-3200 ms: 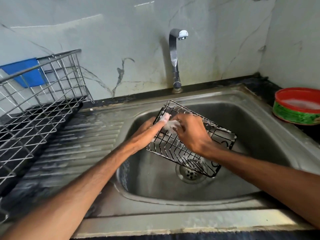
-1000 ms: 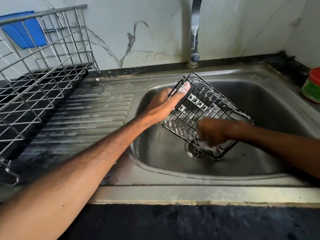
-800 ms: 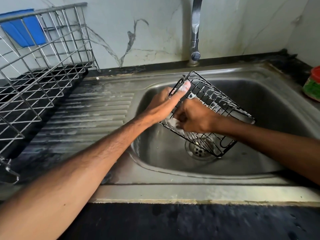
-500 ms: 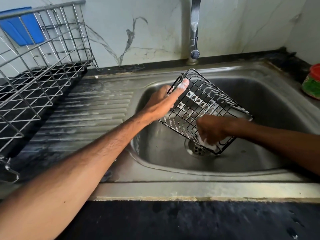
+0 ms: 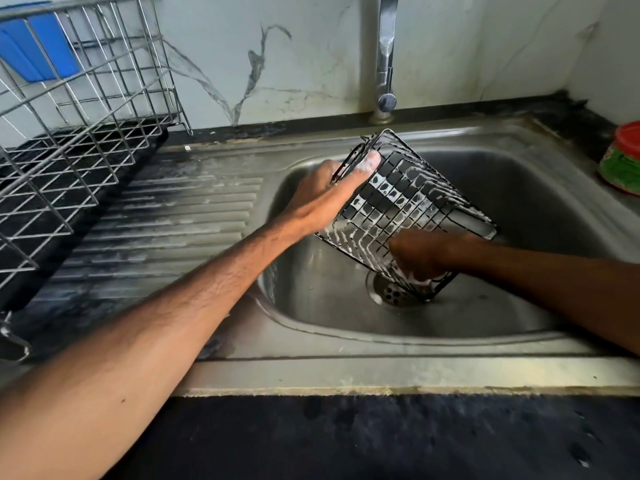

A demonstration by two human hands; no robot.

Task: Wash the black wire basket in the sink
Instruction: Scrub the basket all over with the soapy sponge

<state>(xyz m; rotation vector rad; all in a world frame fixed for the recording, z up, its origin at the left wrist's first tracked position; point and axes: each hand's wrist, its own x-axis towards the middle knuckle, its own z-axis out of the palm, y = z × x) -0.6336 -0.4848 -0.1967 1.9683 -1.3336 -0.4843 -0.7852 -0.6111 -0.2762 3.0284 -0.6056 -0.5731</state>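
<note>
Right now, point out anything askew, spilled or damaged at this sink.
Nothing damaged. The black wire basket stands tilted over the drain, but the left hand grips its rim while the right hand scrubs it with a foamy pad. Soapy streaks cover the drainboard.

Steel dish rack point(image 5: 83, 133) left, blue object point(image 5: 38, 50) behind it, tap point(image 5: 386, 46) at back, red-green tub point(image 5: 621, 164) right
</note>
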